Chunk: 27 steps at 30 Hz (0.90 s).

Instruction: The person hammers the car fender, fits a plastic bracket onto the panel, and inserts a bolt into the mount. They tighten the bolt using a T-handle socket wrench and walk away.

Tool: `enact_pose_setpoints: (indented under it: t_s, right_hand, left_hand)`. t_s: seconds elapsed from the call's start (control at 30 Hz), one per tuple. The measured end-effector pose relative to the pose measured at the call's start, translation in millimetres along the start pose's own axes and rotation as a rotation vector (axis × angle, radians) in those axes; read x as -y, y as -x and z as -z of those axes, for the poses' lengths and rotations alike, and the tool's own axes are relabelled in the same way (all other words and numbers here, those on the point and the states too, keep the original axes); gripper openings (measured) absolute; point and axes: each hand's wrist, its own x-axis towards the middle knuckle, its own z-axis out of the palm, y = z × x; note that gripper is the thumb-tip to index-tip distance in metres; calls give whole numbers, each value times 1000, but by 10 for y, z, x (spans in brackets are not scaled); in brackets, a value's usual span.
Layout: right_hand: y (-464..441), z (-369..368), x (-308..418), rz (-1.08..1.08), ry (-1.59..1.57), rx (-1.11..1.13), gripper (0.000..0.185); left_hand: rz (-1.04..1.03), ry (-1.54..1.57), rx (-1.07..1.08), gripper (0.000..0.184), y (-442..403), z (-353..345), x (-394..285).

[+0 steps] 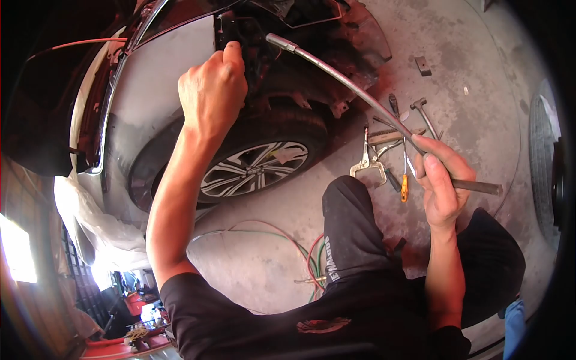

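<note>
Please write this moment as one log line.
left hand: curled near car, hold unclear | right hand: gripping metal bar | floor: hammer, clamp, yellow screwdriver

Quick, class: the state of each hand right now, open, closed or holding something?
Left hand: curled closed near the fender; whether it grips anything cannot be told.
Right hand: closed, holding the bar.

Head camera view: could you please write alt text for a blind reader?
A person's right hand grips a bent metal bar; the left hand is near a car's grey fender and wheel. Hand tools lie on the floor.
</note>
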Motion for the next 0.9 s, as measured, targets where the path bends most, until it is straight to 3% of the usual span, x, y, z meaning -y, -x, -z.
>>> enact_pose_setpoints:
  t_s: [0.23,0.5,0.57,0.67,0.8,0.9]
  right_hand:
    - [32,-63,-183,-290,-232,-42,33]
    - [-14,-111,-264,-349,-269,-72,32]
    - [-48,-11,-261,-340,-187,-131,32]
    - [-135,237,-204,-279,-110,-215,30]
    - [-156,458,-360,-209,-29,-303,28]
    - [-70,500,-505,-305,85,-387,27]
  left_hand:
    - [25,195,-139,15,-81,180,123]
    - [85,216,-140,21,30,23,-150]
    - [80,374,-200,18,98,-68,-329]
    - [153,886,-161,7,407,-452,-812]
    - [189,987,287,14,959,-1216,-1728]
    - [296,1075,659,24,1472,-2175,-2345]
